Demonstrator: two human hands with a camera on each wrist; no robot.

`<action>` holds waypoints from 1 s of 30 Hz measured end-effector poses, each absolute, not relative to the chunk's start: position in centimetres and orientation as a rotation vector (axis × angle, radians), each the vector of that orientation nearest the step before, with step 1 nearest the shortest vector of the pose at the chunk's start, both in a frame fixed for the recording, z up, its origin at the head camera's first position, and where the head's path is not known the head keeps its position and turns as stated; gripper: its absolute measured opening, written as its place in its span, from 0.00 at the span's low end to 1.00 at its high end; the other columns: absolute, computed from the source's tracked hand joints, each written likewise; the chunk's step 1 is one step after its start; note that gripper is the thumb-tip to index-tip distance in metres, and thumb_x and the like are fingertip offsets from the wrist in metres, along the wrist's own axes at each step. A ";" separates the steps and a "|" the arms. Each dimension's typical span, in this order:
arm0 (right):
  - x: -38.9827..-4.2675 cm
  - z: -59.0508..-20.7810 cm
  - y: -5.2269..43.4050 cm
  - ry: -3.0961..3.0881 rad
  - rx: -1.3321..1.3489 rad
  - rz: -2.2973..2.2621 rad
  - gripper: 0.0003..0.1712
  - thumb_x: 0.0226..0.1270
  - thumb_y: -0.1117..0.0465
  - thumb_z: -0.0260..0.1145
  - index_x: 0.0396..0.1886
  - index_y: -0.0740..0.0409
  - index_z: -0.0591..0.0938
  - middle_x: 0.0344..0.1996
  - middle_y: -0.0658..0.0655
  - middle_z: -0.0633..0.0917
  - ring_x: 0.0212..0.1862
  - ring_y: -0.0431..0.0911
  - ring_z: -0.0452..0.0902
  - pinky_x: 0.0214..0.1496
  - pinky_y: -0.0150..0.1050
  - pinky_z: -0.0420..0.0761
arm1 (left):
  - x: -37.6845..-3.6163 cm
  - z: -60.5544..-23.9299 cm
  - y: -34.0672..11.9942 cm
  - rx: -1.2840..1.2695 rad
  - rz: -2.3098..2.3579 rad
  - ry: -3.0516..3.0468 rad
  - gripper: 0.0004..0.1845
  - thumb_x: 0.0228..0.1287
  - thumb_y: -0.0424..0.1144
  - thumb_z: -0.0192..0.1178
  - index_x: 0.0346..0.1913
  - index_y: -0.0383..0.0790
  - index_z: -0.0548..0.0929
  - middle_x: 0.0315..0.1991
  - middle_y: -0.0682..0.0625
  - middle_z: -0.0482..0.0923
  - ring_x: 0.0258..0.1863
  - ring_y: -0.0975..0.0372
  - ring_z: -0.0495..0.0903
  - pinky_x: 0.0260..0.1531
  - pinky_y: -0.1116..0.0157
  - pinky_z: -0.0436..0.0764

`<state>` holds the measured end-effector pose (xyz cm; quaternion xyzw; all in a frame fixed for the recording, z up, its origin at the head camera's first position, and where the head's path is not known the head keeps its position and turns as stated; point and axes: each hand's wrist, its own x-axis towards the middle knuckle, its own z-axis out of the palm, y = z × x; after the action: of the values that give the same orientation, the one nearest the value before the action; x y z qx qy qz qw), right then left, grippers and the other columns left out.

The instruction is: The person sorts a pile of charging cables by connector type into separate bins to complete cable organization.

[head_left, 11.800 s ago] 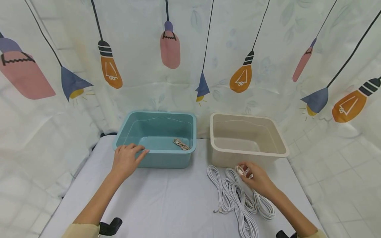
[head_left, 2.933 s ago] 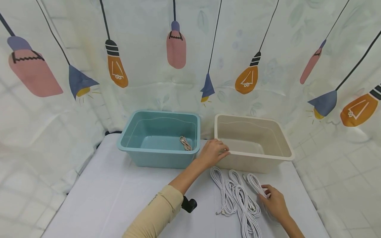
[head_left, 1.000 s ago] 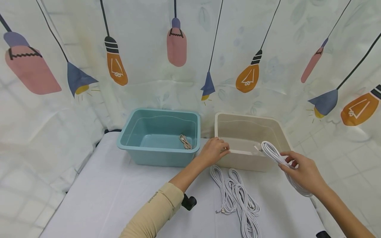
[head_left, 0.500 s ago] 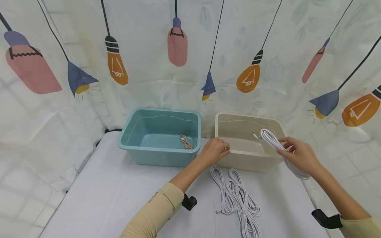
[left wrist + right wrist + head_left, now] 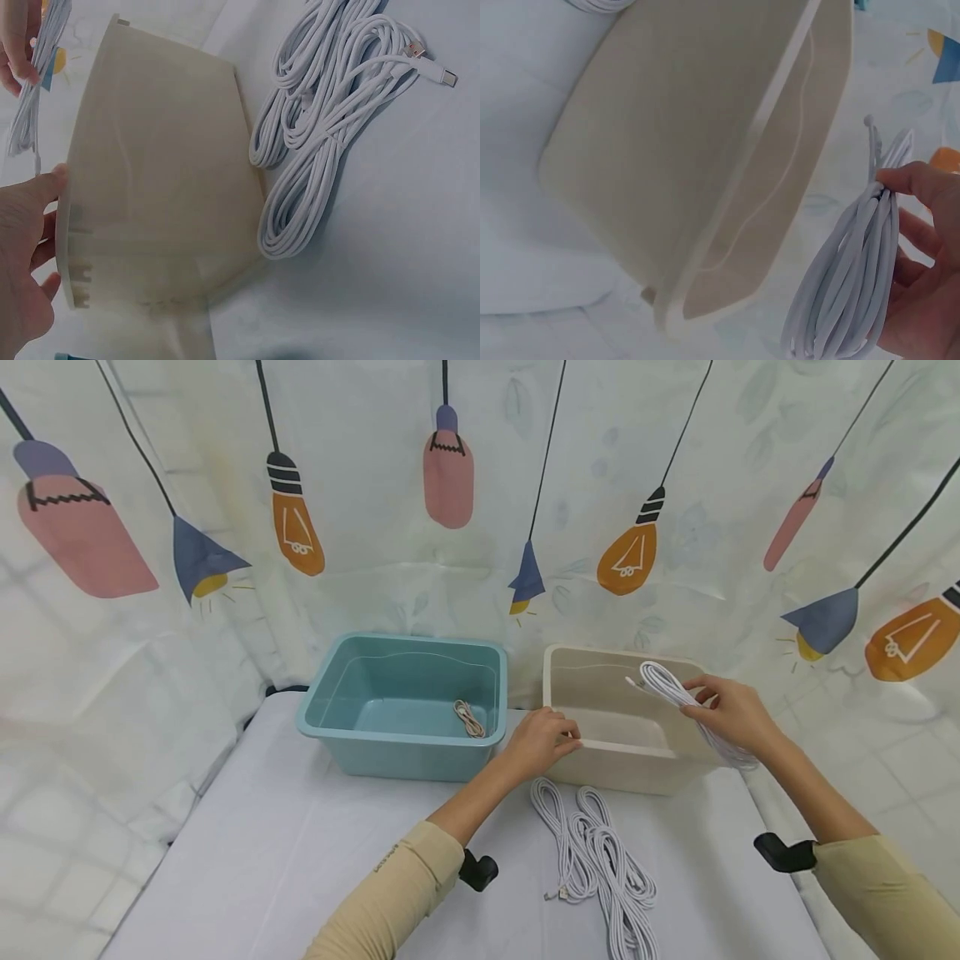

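Observation:
My right hand (image 5: 733, 717) pinches a coiled white cable (image 5: 670, 685) between thumb and fingers, above the right part of the beige bin (image 5: 622, 770). One cable end sticks out at the left of the coil. In the right wrist view the coil (image 5: 847, 277) hangs apart from the bin's rim. My left hand (image 5: 537, 743) grips the front rim of the beige bin near its left corner, thumb outside and fingers over the edge, as the left wrist view shows. White cable bundles (image 5: 600, 852) lie on the table in front of that bin, their plugs showing.
A teal bin (image 5: 397, 758) stands left of the beige one, with a small tan coiled cable (image 5: 468, 720) in its right end. A white cloth covers the table (image 5: 322, 860). Behind hangs a curtain (image 5: 360, 527) printed with lamps.
The left hand moved from the teal bin's rim to the beige bin's. The right hand lifted a white cable bundle off the table, then moved it up and left over the beige bin.

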<state>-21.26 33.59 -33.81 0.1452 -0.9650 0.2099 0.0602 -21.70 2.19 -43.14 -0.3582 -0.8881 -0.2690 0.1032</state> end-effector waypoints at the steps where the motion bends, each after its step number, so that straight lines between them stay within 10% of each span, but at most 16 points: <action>1: -21.7 -33.8 33.5 -2.928 0.445 0.637 0.19 0.70 0.63 0.72 0.56 0.70 0.83 0.37 0.69 0.88 0.33 0.52 0.82 0.33 0.42 0.77 | -21.7 -43.1 2.2 -1.054 -0.800 -2.625 0.06 0.71 0.42 0.70 0.42 0.43 0.91 0.38 0.51 0.89 0.40 0.58 0.82 0.47 0.61 0.80; 19: -27.5 -33.0 32.1 -3.073 0.390 0.631 0.25 0.74 0.60 0.68 0.61 0.73 0.79 0.49 0.79 0.84 0.51 0.71 0.81 0.54 0.65 0.79 | -21.7 -42.8 2.2 -1.016 -0.809 -2.701 0.08 0.72 0.44 0.69 0.43 0.45 0.92 0.38 0.53 0.89 0.40 0.60 0.81 0.45 0.65 0.78; 30: -27.9 -32.5 31.7 -3.045 0.346 0.720 0.27 0.77 0.59 0.67 0.66 0.73 0.76 0.51 0.79 0.84 0.53 0.71 0.81 0.52 0.60 0.82 | -21.6 -42.5 2.2 -1.012 -0.798 -2.711 0.08 0.72 0.45 0.69 0.43 0.45 0.92 0.38 0.53 0.89 0.40 0.60 0.81 0.44 0.66 0.78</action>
<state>-27.87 31.71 -32.54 0.1100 -0.9673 0.2286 -0.0034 -21.59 2.20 -42.53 -0.3362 -0.9010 -0.2652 0.0697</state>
